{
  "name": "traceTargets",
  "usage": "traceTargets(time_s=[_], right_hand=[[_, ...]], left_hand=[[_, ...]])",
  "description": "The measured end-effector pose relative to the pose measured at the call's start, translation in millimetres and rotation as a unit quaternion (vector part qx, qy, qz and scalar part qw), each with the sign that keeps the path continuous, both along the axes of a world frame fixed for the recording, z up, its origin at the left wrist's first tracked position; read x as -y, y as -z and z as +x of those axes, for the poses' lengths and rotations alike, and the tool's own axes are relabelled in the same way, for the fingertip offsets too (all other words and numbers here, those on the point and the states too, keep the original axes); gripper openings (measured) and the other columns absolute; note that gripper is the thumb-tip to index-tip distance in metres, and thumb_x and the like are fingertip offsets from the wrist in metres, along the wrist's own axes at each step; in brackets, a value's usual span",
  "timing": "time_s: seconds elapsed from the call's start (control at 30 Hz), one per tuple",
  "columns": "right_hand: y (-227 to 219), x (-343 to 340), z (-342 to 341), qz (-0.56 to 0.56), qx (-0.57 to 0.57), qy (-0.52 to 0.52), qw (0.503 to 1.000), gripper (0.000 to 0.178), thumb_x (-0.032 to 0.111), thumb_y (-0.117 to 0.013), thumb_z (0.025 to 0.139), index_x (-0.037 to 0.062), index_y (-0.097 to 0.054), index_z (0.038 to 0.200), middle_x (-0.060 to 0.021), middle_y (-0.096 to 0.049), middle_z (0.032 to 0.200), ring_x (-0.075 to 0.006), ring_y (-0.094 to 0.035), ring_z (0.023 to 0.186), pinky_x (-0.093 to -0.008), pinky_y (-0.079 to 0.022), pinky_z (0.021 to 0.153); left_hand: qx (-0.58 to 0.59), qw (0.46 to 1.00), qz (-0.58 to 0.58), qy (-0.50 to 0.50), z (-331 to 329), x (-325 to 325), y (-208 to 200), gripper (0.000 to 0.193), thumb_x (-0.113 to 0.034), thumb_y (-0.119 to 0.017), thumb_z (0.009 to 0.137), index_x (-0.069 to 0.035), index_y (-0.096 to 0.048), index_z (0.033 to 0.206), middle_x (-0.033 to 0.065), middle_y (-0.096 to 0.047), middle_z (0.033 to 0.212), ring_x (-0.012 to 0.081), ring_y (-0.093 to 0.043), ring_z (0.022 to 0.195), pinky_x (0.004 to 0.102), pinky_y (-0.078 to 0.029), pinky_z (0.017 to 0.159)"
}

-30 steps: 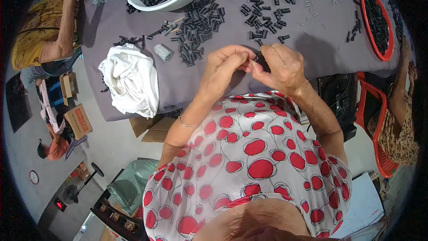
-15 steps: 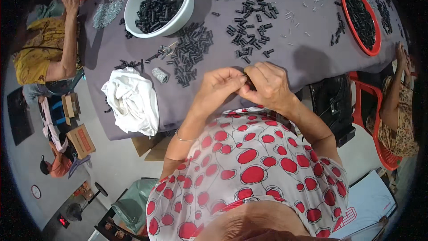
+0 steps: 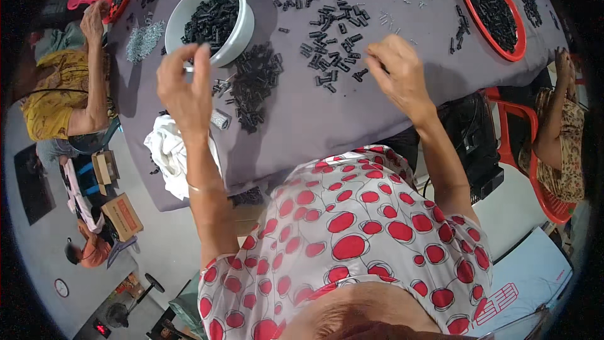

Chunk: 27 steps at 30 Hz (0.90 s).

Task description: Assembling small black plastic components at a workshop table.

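My left hand is raised beside the near rim of a white bowl filled with small black plastic parts. Its thumb and fingers are apart, and I see nothing between them. My right hand reaches over the grey tablecloth. Its bent fingertips touch down at the edge of several scattered black parts, and no part shows in its grip. A denser heap of black parts lies between my two hands, just below the bowl.
A red tray of black parts sits far right. A white cloth hangs over the table's near left edge. Small metal springs lie left of the bowl. One person sits at the left, another on a red chair.
My hands were together on a small black part in front of me. They have separated: the left swung up and left to the bowl, the right moved out to the scattered parts.
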State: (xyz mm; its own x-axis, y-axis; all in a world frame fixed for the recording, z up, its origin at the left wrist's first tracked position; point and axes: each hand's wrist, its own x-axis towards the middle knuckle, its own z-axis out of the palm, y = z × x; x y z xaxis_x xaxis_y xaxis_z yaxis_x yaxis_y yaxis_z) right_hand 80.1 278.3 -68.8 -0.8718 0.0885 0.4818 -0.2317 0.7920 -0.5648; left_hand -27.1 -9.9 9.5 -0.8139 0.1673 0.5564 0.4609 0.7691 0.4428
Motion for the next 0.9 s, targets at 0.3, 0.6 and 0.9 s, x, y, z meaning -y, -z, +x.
traceTargets(time_s=[0.3,0.6,0.9], right_hand=[[6,2,-12,0.107,-0.016,-0.043,0.993,0.016,0.009,-0.069,0.069,0.0076,-0.061,0.083,-0.0036,-0.053,0.080,-0.0206,-0.055,0.078,-0.0334,-0.038,0.066],[-14,28,27,0.044,-0.070,-0.180,0.980,0.017,0.010,-0.070,0.068,0.0062,-0.060,0.080,-0.0052,-0.050,0.076,-0.0223,-0.052,0.070,-0.0370,-0.038,0.066],[-21,37,33,0.021,-0.030,-0.248,0.968,0.017,0.012,-0.068,0.066,0.0060,-0.059,0.079,-0.0043,-0.051,0.076,-0.0208,-0.053,0.071,-0.0351,-0.037,0.066]], left_hand=[[-0.083,0.995,-0.018,0.061,12,-29,10,0.015,-0.010,-0.070,0.078,-0.005,-0.066,0.092,0.0083,-0.065,0.088,0.0199,-0.059,0.084,0.0312,-0.046,0.074],[0.596,0.693,0.346,0.211,83,-70,48,0.017,-0.011,-0.068,0.083,0.000,-0.064,0.095,0.0018,-0.064,0.081,0.0054,-0.057,0.072,0.0183,-0.045,0.061],[0.673,0.644,0.271,0.243,83,-55,51,0.014,-0.010,-0.066,0.084,-0.002,-0.065,0.095,0.0024,-0.066,0.082,0.0057,-0.058,0.068,0.0180,-0.046,0.060]])
